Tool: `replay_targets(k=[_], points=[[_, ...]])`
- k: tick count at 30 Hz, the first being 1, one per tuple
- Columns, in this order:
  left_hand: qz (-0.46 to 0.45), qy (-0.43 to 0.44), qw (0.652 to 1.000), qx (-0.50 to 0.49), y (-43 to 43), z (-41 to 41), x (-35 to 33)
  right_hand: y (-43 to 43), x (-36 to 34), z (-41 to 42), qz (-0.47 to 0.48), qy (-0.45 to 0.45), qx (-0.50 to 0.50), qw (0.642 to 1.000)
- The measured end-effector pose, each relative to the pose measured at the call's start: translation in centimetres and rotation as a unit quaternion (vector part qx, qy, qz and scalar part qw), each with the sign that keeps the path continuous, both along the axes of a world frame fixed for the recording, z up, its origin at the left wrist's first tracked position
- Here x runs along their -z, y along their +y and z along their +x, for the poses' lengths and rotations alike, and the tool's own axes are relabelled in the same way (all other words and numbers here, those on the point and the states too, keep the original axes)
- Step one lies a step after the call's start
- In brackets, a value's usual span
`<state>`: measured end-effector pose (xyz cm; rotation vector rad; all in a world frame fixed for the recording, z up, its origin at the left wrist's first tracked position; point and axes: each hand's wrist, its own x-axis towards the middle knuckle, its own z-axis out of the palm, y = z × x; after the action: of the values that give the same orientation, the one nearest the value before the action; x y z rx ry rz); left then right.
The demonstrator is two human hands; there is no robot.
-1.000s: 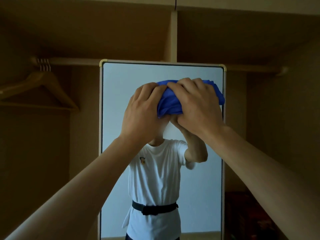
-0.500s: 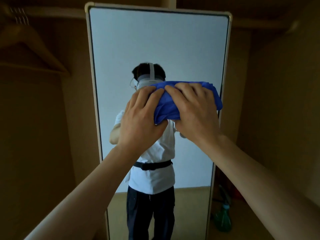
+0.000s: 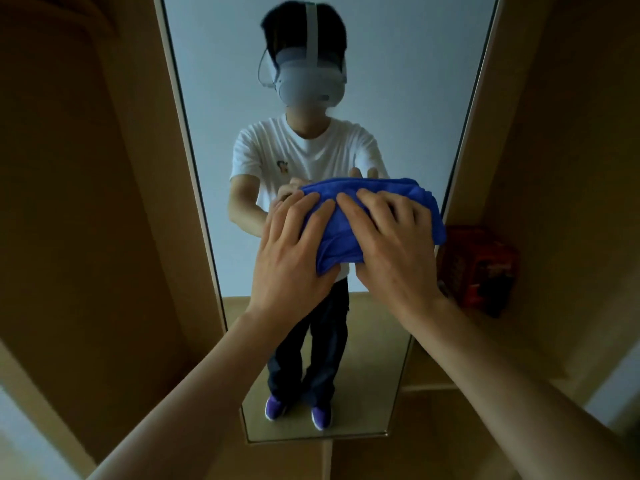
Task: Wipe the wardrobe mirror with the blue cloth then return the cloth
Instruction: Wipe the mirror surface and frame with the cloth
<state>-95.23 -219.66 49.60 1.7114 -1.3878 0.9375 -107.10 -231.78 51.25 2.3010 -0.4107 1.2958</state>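
Observation:
A tall wardrobe mirror in a thin pale frame fills the middle of the head view. A bunched blue cloth lies against the glass at about mid height, near the mirror's right edge. My left hand holds the cloth's left part, fingers spread over it and thumb tucked under its lower edge. My right hand holds the right part in the same way, pressing it to the glass. The mirror shows the reflection of a person in a white shirt.
Brown wardrobe panels stand on either side, the left wardrobe panel close by. A red box sits on a shelf just right of the mirror, near the cloth. The mirror's bottom edge rests on the wardrobe floor.
Both hands have slid the cloth down the mirror from its top to about mid height. My view has tilted down, so the mirror's lower end and the red box now show.

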Motion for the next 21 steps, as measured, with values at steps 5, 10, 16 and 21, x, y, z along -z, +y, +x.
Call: replay_targets(k=[5,10,16,21], points=[[0.044,0.019,0.999,-0.011,0.7,-0.5,4.7,0.3,4.9,-0.4,0.027,0.029,0.001,0.999],[0.068,0.032,0.997,-0.032,1.0,-0.8,9.4,0.7,9.4,-0.6,0.047,0.051,0.003,0.998],[0.113,0.058,0.991,-0.051,1.5,-1.3,16.6,1.3,15.9,-1.4,0.079,0.108,0.006,0.991],[0.142,0.106,0.982,-0.068,1.7,-2.5,22.4,1.9,20.7,-1.5,0.113,0.16,0.017,0.981]])
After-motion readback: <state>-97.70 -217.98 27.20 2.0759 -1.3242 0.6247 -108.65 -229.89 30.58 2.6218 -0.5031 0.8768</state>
